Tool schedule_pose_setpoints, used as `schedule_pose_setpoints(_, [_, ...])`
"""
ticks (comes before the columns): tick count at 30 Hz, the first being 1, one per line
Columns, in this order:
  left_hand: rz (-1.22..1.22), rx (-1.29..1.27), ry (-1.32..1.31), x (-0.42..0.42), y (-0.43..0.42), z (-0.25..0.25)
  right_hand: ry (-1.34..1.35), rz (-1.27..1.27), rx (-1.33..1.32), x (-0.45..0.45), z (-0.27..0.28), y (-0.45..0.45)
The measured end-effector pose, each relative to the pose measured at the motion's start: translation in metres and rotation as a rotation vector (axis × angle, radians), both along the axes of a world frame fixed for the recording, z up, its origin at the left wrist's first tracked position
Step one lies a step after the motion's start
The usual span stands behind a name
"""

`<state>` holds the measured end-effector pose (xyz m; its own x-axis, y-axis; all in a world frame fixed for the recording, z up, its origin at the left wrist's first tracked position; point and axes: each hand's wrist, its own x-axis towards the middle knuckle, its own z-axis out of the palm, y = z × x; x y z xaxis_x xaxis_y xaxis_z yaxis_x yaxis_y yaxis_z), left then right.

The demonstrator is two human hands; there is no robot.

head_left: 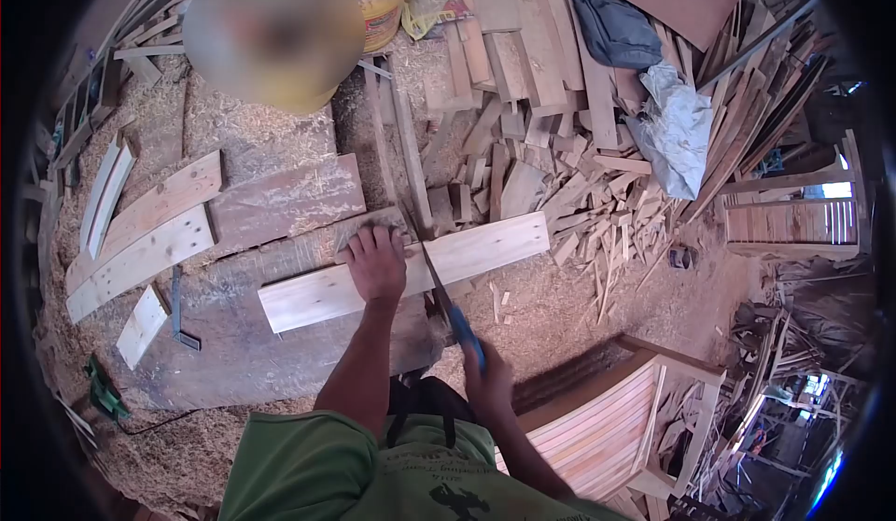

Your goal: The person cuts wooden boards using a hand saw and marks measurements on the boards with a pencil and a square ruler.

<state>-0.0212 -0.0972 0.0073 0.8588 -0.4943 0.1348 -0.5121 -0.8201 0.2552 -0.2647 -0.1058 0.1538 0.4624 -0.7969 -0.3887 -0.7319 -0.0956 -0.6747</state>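
A long pale wooden board (317,298) lies across the edge of the workbench (280,362), with its right part sticking out past it. My left hand (375,260) bears down on the board near its middle, fingers curled over the far edge. In my right hand (488,381) is the blue handle of a handsaw (447,303). Its blade runs up to the board just right of my left hand and meets the wood there. Whether a cut has been made is too small to tell.
Left on the bench are a try square (177,311), a short board offcut (144,326) and curved boards (154,205). A green power tool (105,388) sits at lower left. Scrap wood (597,204) is heaped beyond, a slatted wooden piece (597,418) stands at lower right. Another person is at the top.
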Motion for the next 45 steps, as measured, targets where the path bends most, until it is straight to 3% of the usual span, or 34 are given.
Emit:
schedule_pose_setpoints(1, [-0.004, -0.012, 0.001, -0.003, 0.002, -0.001, -0.149, -0.024, -0.062, 0.034, -0.041, -0.014])
schedule_pose_setpoints(2, [-0.006, -0.023, -0.012, -0.001, 0.002, -0.002, -0.084, 0.045, -0.064, 0.075, -0.064, -0.035])
schedule_pose_setpoints(5, [-0.005, -0.041, -0.015, -0.001, 0.002, -0.005, -0.177, 0.096, -0.095, 0.121, -0.062, -0.061])
schedule_pose_setpoints(7, [-0.012, -0.030, 0.015, -0.003, 0.004, -0.005, -0.161, 0.052, -0.047, 0.088, -0.040, -0.041])
schedule_pose_setpoints(9, [-0.012, -0.009, 0.041, -0.003, 0.002, 0.001, -0.074, -0.015, 0.101, 0.014, 0.033, -0.011])
schedule_pose_setpoints(11, [-0.011, 0.022, 0.045, -0.005, 0.002, 0.001, -0.070, -0.032, 0.091, -0.042, 0.061, 0.019])
schedule_pose_setpoints(14, [-0.001, 0.037, 0.005, 0.000, 0.000, -0.001, -0.001, 0.024, 0.051, -0.021, 0.042, 0.012])
schedule_pose_setpoints(16, [-0.016, 0.004, 0.010, -0.002, 0.003, -0.001, -0.168, -0.048, 0.004, 0.034, -0.011, -0.014])
schedule_pose_setpoints(18, [-0.003, -0.001, 0.001, 0.000, 0.000, -0.002, -0.216, 0.067, -0.116, 0.084, -0.063, -0.044])
schedule_pose_setpoints(21, [0.003, 0.001, 0.014, -0.002, 0.002, -0.001, -0.183, 0.070, -0.021, 0.093, -0.040, -0.043])
schedule_pose_setpoints(22, [0.003, 0.002, 0.022, -0.003, 0.002, 0.000, -0.235, 0.075, -0.139, 0.068, -0.029, -0.030])
schedule_pose_setpoints(24, [-0.007, 0.004, 0.024, -0.004, 0.002, -0.001, -0.083, -0.016, 0.066, -0.001, 0.026, 0.003])
schedule_pose_setpoints(26, [-0.005, 0.015, 0.024, -0.004, 0.004, -0.001, -0.138, -0.032, 0.002, -0.057, 0.057, 0.033])
schedule_pose_setpoints(29, [-0.005, 0.028, 0.027, -0.002, 0.001, -0.001, -0.050, -0.014, 0.018, -0.035, 0.023, 0.020])
schedule_pose_setpoints(31, [0.000, 0.027, 0.062, -0.003, 0.002, 0.000, -0.153, -0.010, -0.027, 0.032, -0.046, -0.016])
schedule_pose_setpoints(32, [0.000, 0.020, 0.054, -0.003, 0.002, 0.003, -0.139, 0.034, -0.027, 0.070, -0.052, -0.036])
schedule_pose_setpoints(36, [-0.030, -0.049, -0.033, -0.007, 0.011, -0.004, -0.203, 0.077, 0.024, 0.082, -0.030, -0.040])
schedule_pose_setpoints(40, [-0.027, -0.044, -0.018, -0.006, 0.005, -0.005, -0.100, -0.036, 0.127, -0.053, 0.050, 0.030])
schedule_pose_setpoints(43, [-0.002, -0.021, -0.046, -0.003, 0.001, -0.005, -0.103, -0.006, 0.035, -0.058, 0.042, 0.035])
schedule_pose_setpoints(45, [0.001, -0.019, -0.052, 0.000, 0.002, -0.006, -0.065, -0.023, 0.044, 0.001, -0.008, 0.003])
